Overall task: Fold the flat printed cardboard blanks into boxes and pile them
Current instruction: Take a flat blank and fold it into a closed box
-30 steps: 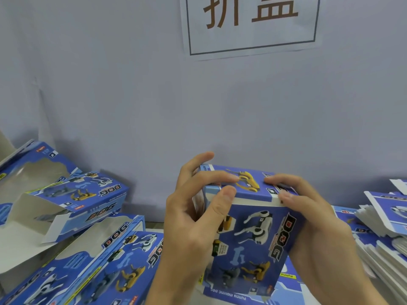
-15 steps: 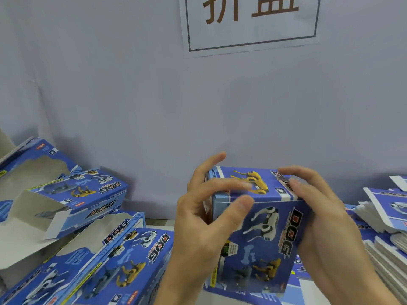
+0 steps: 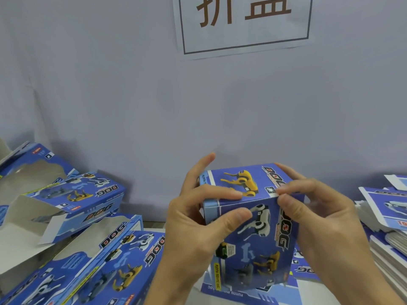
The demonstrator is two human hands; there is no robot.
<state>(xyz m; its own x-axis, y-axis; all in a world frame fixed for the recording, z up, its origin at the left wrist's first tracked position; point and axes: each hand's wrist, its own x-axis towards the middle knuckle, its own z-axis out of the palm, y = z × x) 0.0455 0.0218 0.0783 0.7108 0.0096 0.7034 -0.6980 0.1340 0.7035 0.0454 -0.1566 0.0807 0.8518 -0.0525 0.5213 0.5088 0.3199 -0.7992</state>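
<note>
I hold a folded blue box (image 3: 253,234) printed with robot dogs and "DOG" upright in front of me, its top flap closed. My left hand (image 3: 193,225) grips its left side, thumb on the front face and fingers over the top edge. My right hand (image 3: 319,219) grips the right top corner, thumb and fingers pinching the edge where lid meets front. A pile of folded boxes (image 3: 92,256) lies at the left. Flat printed blanks (image 3: 387,216) are stacked at the right.
A grey wall (image 3: 132,95) stands close behind, with a white paper sign (image 3: 244,23) bearing brown characters. More flat blanks (image 3: 306,269) lie on the table under the held box. Open-ended boxes (image 3: 55,194) lean at the far left.
The top flap has gone from slightly raised to closed flat. The box has risen a little and shifted right; my right fingers moved onto its top right corner.
</note>
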